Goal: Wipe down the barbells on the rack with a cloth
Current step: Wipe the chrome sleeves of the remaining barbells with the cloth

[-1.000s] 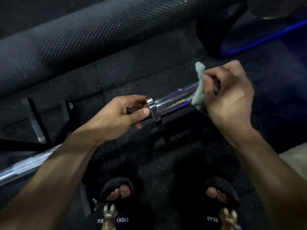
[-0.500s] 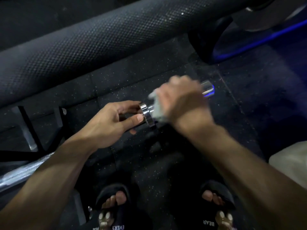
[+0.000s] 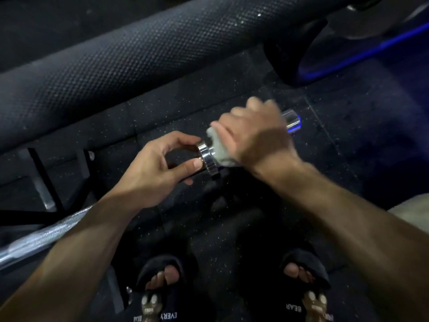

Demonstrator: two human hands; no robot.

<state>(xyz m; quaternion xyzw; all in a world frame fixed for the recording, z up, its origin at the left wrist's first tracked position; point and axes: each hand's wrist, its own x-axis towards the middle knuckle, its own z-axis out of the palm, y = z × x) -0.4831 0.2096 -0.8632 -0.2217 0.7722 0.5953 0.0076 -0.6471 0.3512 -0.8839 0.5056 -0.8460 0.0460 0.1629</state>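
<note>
A chrome barbell (image 3: 293, 119) runs from lower left to the middle right, its knurled shaft (image 3: 53, 233) passing under my left forearm. My left hand (image 3: 160, 168) curls around the shaft just left of the shiny collar (image 3: 207, 159), thumb tip touching the collar. My right hand (image 3: 253, 135) grips a pale green cloth (image 3: 217, 147) wrapped around the sleeve right beside the collar. The sleeve's bare end sticks out past my knuckles. My right hand is motion-blurred.
A thick black textured pad (image 3: 139, 54) slants across the top. Black rack struts (image 3: 44, 182) stand at the left. A dark weight plate (image 3: 299, 56) with blue light along it sits at the upper right. My sandalled feet (image 3: 162, 289) stand on speckled rubber flooring (image 3: 348, 159).
My right hand slid the cloth along the sleeve from near its end inward to the collar. My left hand kept its hold by the collar.
</note>
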